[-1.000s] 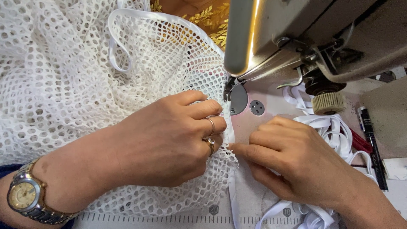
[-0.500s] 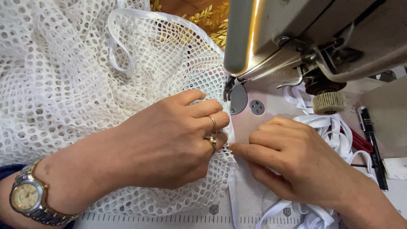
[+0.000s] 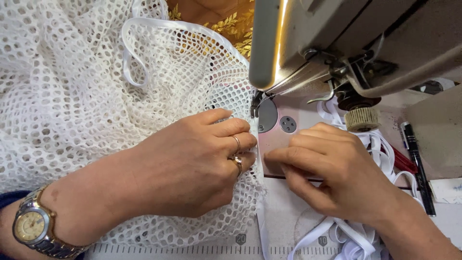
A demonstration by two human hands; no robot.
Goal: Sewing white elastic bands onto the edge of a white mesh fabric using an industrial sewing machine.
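From the camera on my head I look straight down at my sewing machine (image 3: 356,43), whose grey head fills the upper right. My left hand (image 3: 192,166) lies palm down on the white net fabric (image 3: 72,96), fingers curled and pressing the fabric's edge flat just left of the metal plate (image 3: 274,130) under the needle. I wear two rings on that hand and a gold and silver wristwatch (image 3: 36,226) on the wrist at the lower left. My right hand (image 3: 337,173) rests on the machine bed across from it, fingers bent, the forefinger tip pinching down on the white tape (image 3: 262,212) at the fabric's edge; the fingertips of the two hands are nearly touching. Both hands are closed down on the cloth edge and tape rather than lifted free, though I cannot tell how firmly the tape is gripped.

The net fabric is piled in folds over the whole left side, and a strip of the same white tape runs in a loop along its upper edge. More loose tape (image 3: 356,238) is heaped under and behind my right wrist. A black pen (image 3: 417,163) lies on the bed at the right, beside something red. A ruler strip (image 3: 202,249) runs along the front edge of the table. Gold leaf trim (image 3: 231,26) shows at the top, behind the fabric.
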